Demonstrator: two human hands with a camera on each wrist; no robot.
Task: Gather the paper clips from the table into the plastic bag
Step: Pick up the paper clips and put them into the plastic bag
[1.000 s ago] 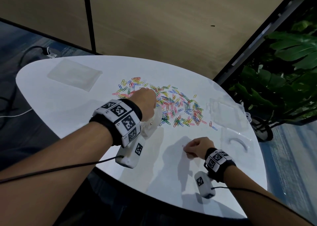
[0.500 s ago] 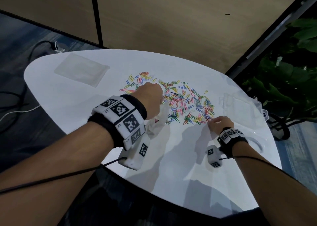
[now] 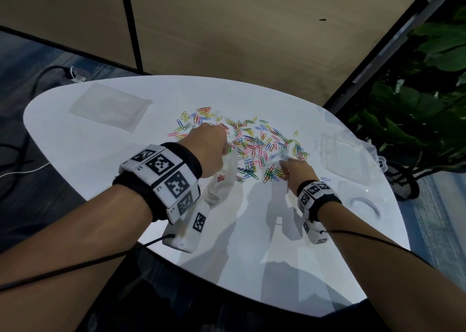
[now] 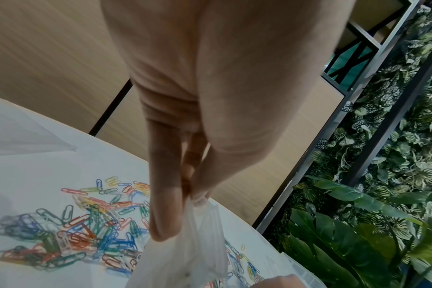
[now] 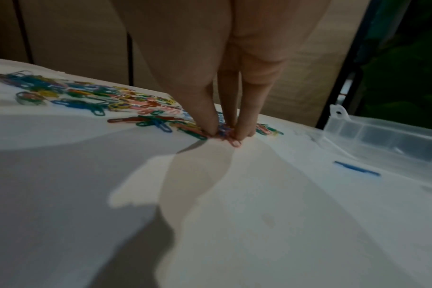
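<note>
Paper clips (image 3: 252, 145) — many colours, loose heap spread over the far middle of the white desk (image 3: 100, 160). One blue clip (image 3: 326, 179) lies alone, apart from the heap on its right, near the right wrist band.

Plastic bag (image 3: 224, 180) — clear, crumpled, hanging from the left hand (image 3: 206, 147) at the near-left edge of the heap. A few clips show through its lower part. In the left wrist view the bag (image 4: 192, 243) is pinched at its top edge between thumb and fingers; the rest drapes down toward the desk.

Right hand (image 3: 295, 170) is down at the near-right edge of the heap. In the right wrist view its fingertips (image 5: 210, 126) are drawn together on the desk surface, closing round a small bunch of clips (image 5: 225, 130); one pinkish clip sticks out beneath them. Whether the bunch is lifted at all I cannot tell.

Around — a flat clear bag (image 3: 111, 106) lies on the far left of the desk, well apart from the heap. A clear plastic compartment box (image 3: 350, 155) sits open to the right of the heap, its hinged edge toward the desk rim; its lid (image 3: 363, 200) lies nearer, with a curved handle shape showing. Both wrists carry black bands with white marker blocks and cables. Green plants (image 3: 428, 104) stand beyond the desk on the right; a beige wall panel behind.
</note>
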